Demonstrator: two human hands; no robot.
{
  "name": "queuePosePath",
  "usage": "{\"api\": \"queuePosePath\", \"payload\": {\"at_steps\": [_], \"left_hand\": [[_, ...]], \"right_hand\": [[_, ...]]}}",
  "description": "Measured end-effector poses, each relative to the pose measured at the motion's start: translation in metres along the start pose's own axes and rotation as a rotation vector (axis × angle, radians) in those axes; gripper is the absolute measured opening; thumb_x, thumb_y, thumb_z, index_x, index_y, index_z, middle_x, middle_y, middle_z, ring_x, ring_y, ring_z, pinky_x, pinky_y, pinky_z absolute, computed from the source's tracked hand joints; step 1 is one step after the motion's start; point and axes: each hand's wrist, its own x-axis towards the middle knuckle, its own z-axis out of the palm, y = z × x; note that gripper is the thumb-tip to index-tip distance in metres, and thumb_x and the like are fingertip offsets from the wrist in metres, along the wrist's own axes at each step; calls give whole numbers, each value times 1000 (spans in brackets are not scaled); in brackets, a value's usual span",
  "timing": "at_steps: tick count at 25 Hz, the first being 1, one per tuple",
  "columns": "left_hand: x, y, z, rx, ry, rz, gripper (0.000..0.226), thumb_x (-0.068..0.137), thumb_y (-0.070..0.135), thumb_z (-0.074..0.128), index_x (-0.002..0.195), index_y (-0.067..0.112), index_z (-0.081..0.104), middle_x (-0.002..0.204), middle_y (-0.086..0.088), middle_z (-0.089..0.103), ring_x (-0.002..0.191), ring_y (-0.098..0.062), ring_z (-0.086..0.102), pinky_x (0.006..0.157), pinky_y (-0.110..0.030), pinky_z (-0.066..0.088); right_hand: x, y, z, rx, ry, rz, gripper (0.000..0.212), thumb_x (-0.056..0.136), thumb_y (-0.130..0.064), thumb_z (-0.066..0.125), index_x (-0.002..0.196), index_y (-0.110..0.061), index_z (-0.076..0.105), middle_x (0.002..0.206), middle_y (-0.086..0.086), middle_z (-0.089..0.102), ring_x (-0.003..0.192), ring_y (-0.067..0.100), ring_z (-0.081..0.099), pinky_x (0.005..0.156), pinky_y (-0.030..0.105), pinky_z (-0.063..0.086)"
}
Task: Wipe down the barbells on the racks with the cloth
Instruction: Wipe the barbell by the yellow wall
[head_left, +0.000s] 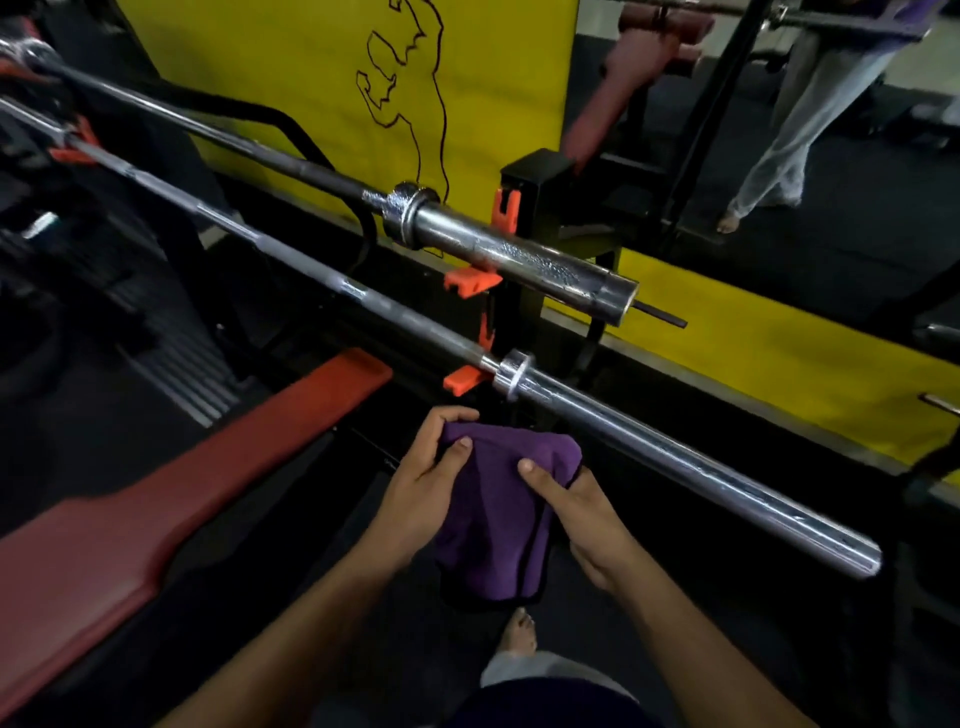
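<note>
On the left lies a long red bench (171, 499). Its top is smooth and padded, wide near the person and thin at the far end.

Above it two metal barbells slant across the view. The far barbell (498, 244) has a dark thin bar and a fat shiny end with tiny bumps or drops on it. The near barbell (675, 457) is silver and smooth, with a round collar and a long shiny sleeve that ends on the right. Both sit on orange hooks (470, 280) fixed to a black metal rack post (530, 208).

In the middle, low down, both hands hold a purple cloth (498, 519). It looks soft and fuzzy, has a thin dark edge, and hangs down in a folded lump. The left hand (426, 488) grips its top left part, fingers curled over the edge and thumb pressed on the front. The right hand (582, 514) pinches the right side, thumb on top and fingers hidden behind. The cloth is just below the near barbell, not touching it.

Behind is a bright yellow wall (322, 67) with a dark line drawing. On the right, a mirror (805, 171) shows legs in pale trousers.
</note>
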Motion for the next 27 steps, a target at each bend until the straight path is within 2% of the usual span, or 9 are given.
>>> {"api": "queuePosePath", "payload": {"at_steps": [4, 6, 8, 12, 16, 19, 23, 25, 27], "left_hand": [[53, 20, -20, 53, 22, 146, 25, 104, 10, 50, 122, 27, 57, 117, 19, 64, 114, -1, 58, 100, -19, 41], [71, 25, -17, 144, -19, 258, 22, 105, 24, 49, 126, 30, 53, 120, 21, 62, 117, 0, 57, 99, -16, 40], [83, 30, -13, 250, -84, 400, 32, 104, 38, 48, 135, 30, 48, 121, 19, 61, 117, -5, 59, 98, -19, 43], [111, 40, -16, 471, -169, 755, 40, 102, 35, 55, 138, 18, 52, 130, 4, 55, 122, -12, 55, 102, -33, 47], [145, 59, -50, 549, -153, 1010, 37, 102, 29, 56, 133, 9, 61, 133, -3, 59, 122, -15, 57, 99, -35, 52], [177, 77, -86, 655, -54, 1213, 35, 102, 28, 53, 128, 9, 66, 128, -5, 65, 114, -21, 62, 96, -38, 51], [237, 103, -120, 865, -2, 1229, 45, 103, 39, 46, 138, 13, 56, 138, -6, 61, 121, -26, 56, 99, -43, 41], [265, 109, -126, 999, -95, 1142, 57, 105, 53, 31, 142, 17, 54, 145, -4, 57, 131, -25, 52, 105, -45, 38], [282, 107, -124, 1119, -238, 1073, 72, 103, 64, 11, 145, 22, 53, 150, 1, 54, 142, -20, 43, 110, -44, 38]], "right_hand": [[34, -29, 28, 47, -10, -21, 31, 82, -13, 78, 111, -15, 68, 106, 2, 77, 101, 17, 73, 85, 26, 58], [41, -44, 28, 90, -1, -39, 31, 80, -12, 78, 110, -13, 69, 105, 6, 77, 98, 19, 73, 84, 28, 58], [40, -53, 21, 160, 38, -70, 36, 76, -13, 81, 110, -10, 71, 107, 13, 76, 97, 24, 73, 85, 33, 59], [24, -58, 11, 291, 248, -158, 36, 73, -13, 81, 107, -7, 71, 106, 19, 74, 92, 27, 72, 85, 38, 61], [1, -75, 19, 354, 522, -321, 32, 81, -25, 74, 108, -7, 71, 102, 15, 76, 92, 28, 74, 76, 37, 61], [-12, -106, 30, 302, 708, -473, 22, 86, -29, 71, 95, -10, 72, 91, 11, 77, 82, 22, 74, 66, 32, 60], [-26, -142, 38, 182, 989, -645, 14, 89, -29, 74, 96, -16, 72, 93, 3, 78, 88, 18, 74, 74, 33, 59], [-24, -152, 46, 47, 1113, -711, 7, 91, -29, 74, 92, -22, 72, 86, -8, 77, 85, 6, 73, 71, 22, 57], [-9, -155, 55, -146, 1175, -731, 7, 94, -28, 70, 88, -27, 67, 76, -15, 71, 75, -6, 68, 59, 7, 48]]}}
